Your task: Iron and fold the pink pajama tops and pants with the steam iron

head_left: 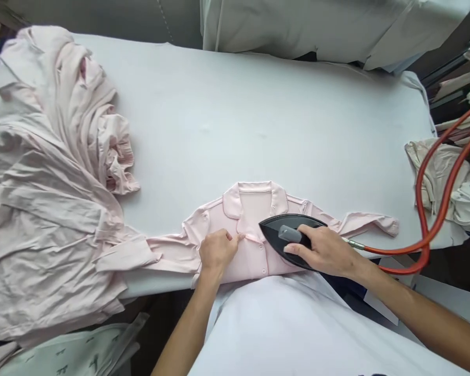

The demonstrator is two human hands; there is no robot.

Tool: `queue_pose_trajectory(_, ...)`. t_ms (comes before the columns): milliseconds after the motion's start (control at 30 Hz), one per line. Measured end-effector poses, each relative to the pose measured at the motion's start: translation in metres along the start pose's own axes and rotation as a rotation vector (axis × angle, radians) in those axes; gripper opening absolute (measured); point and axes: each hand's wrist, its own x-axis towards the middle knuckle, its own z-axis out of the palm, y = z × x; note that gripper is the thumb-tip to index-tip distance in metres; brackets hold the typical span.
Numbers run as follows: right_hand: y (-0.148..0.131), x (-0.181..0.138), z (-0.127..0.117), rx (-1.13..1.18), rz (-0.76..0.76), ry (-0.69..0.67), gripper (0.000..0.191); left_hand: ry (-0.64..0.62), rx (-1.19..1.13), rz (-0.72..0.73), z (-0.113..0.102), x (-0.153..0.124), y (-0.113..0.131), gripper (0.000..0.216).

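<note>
A small pale pink collared shirt (250, 209) lies flat at the near edge of the white ironing table (227, 120), collar away from me, sleeves spread to both sides. My right hand (323, 250) is closed round the grey handle of a black iron (276, 230) resting on the shirt's right front. My left hand (218, 249) presses on the shirt's left front, its fingertips pinching the button placket beside the iron's tip.
A big heap of crumpled pink garments (50, 172) covers the table's left end. Red hoses (434, 209) loop from the iron off the right edge. Cream cloths (442, 177) lie at the right. Pale fabric (317, 26) hangs behind the table.
</note>
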Motion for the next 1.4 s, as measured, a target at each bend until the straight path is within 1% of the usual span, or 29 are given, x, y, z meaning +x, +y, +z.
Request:
queue_pose_trajectory(67,-0.018,0.005,0.011,-0.080,-0.020,-0.046,0.050,-0.026,-0.071,0.077,-0.004,0.001,-0.010,0.034)
queue_pose_trajectory(133,-0.036,0.013,0.019,-0.099,-0.008,-0.064,0.055,0.005,-0.153,0.139,-0.008,-0.003,-0.023,0.028)
queue_pose_trajectory(200,-0.047,0.018,0.024,-0.070,0.029,-0.047,0.059,0.102,-0.223,0.172,-0.010,-0.010,-0.034,0.028)
queue_pose_trajectory(267,-0.050,0.017,0.025,-0.032,0.037,-0.015,0.061,0.214,-0.285,0.203,-0.010,-0.020,-0.040,0.032)
queue_pose_trajectory(333,-0.045,0.008,0.023,-0.009,0.005,-0.003,0.061,0.259,-0.337,0.251,-0.006,-0.032,-0.039,0.034)
queue_pose_trajectory(433,-0.026,-0.010,0.022,-0.001,-0.036,-0.045,0.057,0.228,-0.417,0.294,0.001,-0.048,-0.031,0.036)
queue_pose_trajectory(533,0.002,-0.020,0.018,-0.044,-0.019,-0.113,0.054,0.241,-0.468,0.227,0.006,-0.053,-0.020,0.037)
queue_pose_trajectory(600,0.024,-0.020,0.009,-0.060,-0.039,-0.127,0.051,0.222,-0.474,0.197,0.002,-0.045,-0.003,0.035)
queue_pose_trajectory(633,0.035,-0.018,0.002,-0.052,-0.063,-0.123,0.050,0.174,-0.467,0.207,-0.001,-0.036,0.010,0.034)
queue_pose_trajectory(700,0.053,-0.012,-0.017,-0.016,-0.118,-0.121,0.048,-0.005,-0.434,0.230,-0.009,-0.012,0.045,0.033)
queue_pose_trajectory(767,0.066,-0.002,-0.037,0.004,-0.155,-0.131,0.047,-0.195,-0.402,0.219,-0.015,0.021,0.087,0.032)
queue_pose_trajectory(800,0.069,0.003,-0.045,-0.006,-0.162,-0.131,0.047,-0.254,-0.398,0.208,-0.016,0.037,0.107,0.030)
queue_pose_trajectory(833,0.070,0.010,-0.052,-0.030,-0.162,-0.126,0.046,-0.287,-0.399,0.200,-0.016,0.052,0.125,0.028)
queue_pose_trajectory(867,0.068,0.017,-0.057,-0.062,-0.159,-0.119,0.046,-0.290,-0.402,0.200,-0.015,0.066,0.139,0.029)
queue_pose_trajectory(900,0.064,0.025,-0.059,-0.097,-0.157,-0.109,0.046,-0.271,-0.404,0.203,-0.014,0.077,0.149,0.031)
queue_pose_trajectory(967,0.051,0.041,-0.059,-0.158,-0.158,-0.100,0.047,-0.223,-0.391,0.201,-0.010,0.091,0.160,0.031)
queue_pose_trajectory(1100,0.024,0.062,-0.048,-0.219,-0.169,-0.112,0.050,-0.174,-0.345,0.190,-0.006,0.096,0.163,0.031)
queue_pose_trajectory(1167,0.024,0.064,-0.042,-0.233,-0.177,-0.108,0.050,-0.166,-0.351,0.193,-0.007,0.094,0.162,0.032)
queue_pose_trajectory(1200,0.029,0.065,-0.041,-0.233,-0.175,-0.097,0.051,-0.164,-0.368,0.199,-0.010,0.093,0.161,0.032)
queue_pose_trajectory(1267,0.053,0.067,-0.042,-0.201,-0.134,-0.049,0.054,-0.154,-0.424,0.216,-0.020,0.086,0.154,0.028)
queue_pose_trajectory(1300,0.069,0.069,-0.047,-0.159,-0.094,-0.007,0.056,-0.134,-0.466,0.222,-0.027,0.080,0.145,0.028)
queue_pose_trajectory(1333,0.088,0.069,-0.054,-0.100,-0.041,0.044,0.058,-0.099,-0.520,0.221,-0.035,0.071,0.132,0.032)
queue_pose_trajectory(1400,0.127,0.062,-0.072,0.023,0.085,0.171,0.060,-0.035,-0.646,0.198,-0.048,0.045,0.092,0.042)
